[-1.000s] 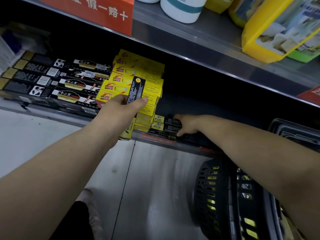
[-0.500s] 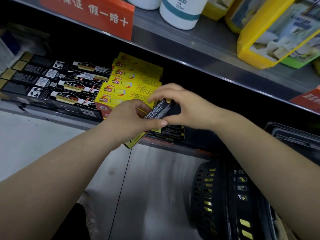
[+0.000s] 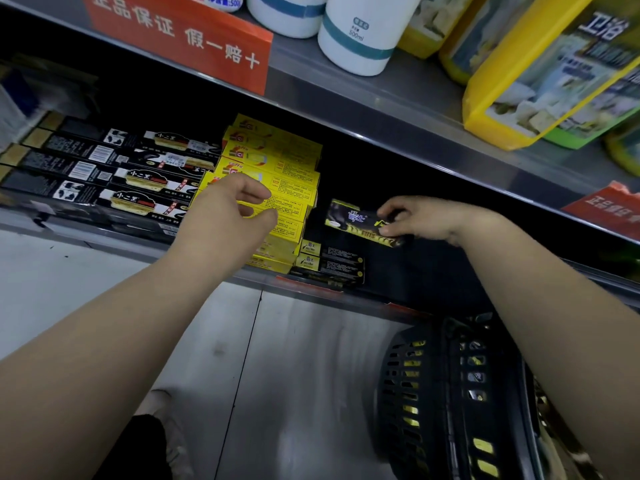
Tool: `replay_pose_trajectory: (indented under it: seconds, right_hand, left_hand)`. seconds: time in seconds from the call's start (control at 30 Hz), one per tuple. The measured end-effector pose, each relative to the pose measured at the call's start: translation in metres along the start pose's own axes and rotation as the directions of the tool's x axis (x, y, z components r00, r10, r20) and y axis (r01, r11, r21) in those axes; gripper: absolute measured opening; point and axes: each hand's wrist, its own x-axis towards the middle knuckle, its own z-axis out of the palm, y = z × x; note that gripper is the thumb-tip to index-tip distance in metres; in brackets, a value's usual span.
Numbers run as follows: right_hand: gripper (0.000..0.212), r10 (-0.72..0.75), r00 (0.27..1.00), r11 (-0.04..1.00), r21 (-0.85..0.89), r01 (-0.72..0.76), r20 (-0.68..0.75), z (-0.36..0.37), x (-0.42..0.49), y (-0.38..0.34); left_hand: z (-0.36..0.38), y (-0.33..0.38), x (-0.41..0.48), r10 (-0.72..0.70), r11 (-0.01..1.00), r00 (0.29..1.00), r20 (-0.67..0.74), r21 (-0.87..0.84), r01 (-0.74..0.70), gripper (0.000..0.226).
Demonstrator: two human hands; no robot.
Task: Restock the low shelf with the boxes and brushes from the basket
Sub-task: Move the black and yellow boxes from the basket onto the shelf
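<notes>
Well, at the far left of the low shelf (image 3: pixel 114 241) lie the long black boxes (image 3: pixel 114 174), laid flat in rows with their ends towards me. Just beside them, to their right, stands the stack of yellow boxes (image 3: pixel 277 161), several layers high. My left hand (image 3: pixel 228 209) hangs in front of that stack with nothing in it, its fingers loosely curled and the thumb apart from them; whether it touches the yellow cardboard I cannot tell.

Right of the yellow stack, at the shelf's front edge, two small black-and-yellow boxes (image 3: pixel 329 263) lie one on the other. Above them, clear of the pile and tilted a little, is another black box (image 3: pixel 360 220) of the same kind. My right hand (image 3: pixel 422 220) pinches it at its right end, thumb below and fingers curled over the top. The shelf space behind and to the right of it is too dark to read.

Lower right, on the grey floor, sits the black basket (image 3: pixel 433 393), with yellow showing through the slots in its wall.

Overhead, the upper shelf carries a red sign (image 3: pixel 180 39) at its lip, white bottles (image 3: pixel 356 32) with teal bands behind it, and yellow packs (image 3: pixel 554 74) at the far right.
</notes>
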Motion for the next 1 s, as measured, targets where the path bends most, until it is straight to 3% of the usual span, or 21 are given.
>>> replay_pose_trajectory:
  seconds: [0.1, 0.17, 0.4, 0.7, 0.77, 0.83, 0.93, 1.0]
  right_hand:
    - [0.037, 0.073, 0.996, 0.925, -0.371, -0.088, -0.055, 0.008, 0.024, -0.003]
    - [0.039, 0.091, 0.994, 0.861, -0.497, -0.109, -0.061, 0.025, 0.039, -0.006]
    - [0.042, 0.039, 0.998, 0.882, -0.471, -0.016, 0.04, 0.081, 0.073, -0.004]
    - [0.061, 0.034, 0.995, 0.89, -0.457, 0.01, 0.089, 0.068, 0.058, -0.013]
    - [0.054, -0.041, 0.999, 0.919, -0.394, 0.033, -0.013, 0.054, 0.049, -0.03]
    - [0.04, -0.068, 0.996, 0.986, -0.158, 0.059, -0.049, 0.044, 0.036, -0.049]
    - [0.039, -0.046, 0.983, 0.965, 0.262, -0.001, 0.176, 0.051, 0.011, -0.068]
    - [0.045, -0.047, 0.966, 0.941, 0.335, -0.042, 0.253, 0.063, 0.005, -0.071]
  left_hand:
    - [-0.001, -0.003, 0.002, 0.009, 1.0, 0.998, -0.058, 0.007, -0.009, 0.015]
    - [-0.002, -0.005, 0.004, 0.003, 1.0, 0.996, -0.092, 0.023, -0.001, 0.016]
    - [-0.002, -0.01, 0.006, -0.023, 1.0, 0.997, -0.078, 0.012, 0.024, 0.017]
    - [-0.001, -0.013, 0.008, -0.023, 0.997, 0.995, -0.096, 0.071, 0.03, 0.025]
    - [-0.004, -0.015, 0.012, -0.038, 0.993, 0.981, -0.189, 0.107, 0.059, 0.042]
    - [-0.009, -0.015, 0.015, -0.132, 0.984, 0.96, -0.248, 0.082, 0.157, 0.06]
    - [-0.008, -0.013, 0.02, -0.393, 0.92, 0.904, -0.17, -0.074, 0.386, 0.064]
    - [-0.006, -0.015, 0.021, -0.454, 0.888, 0.886, -0.097, -0.128, 0.441, 0.057]
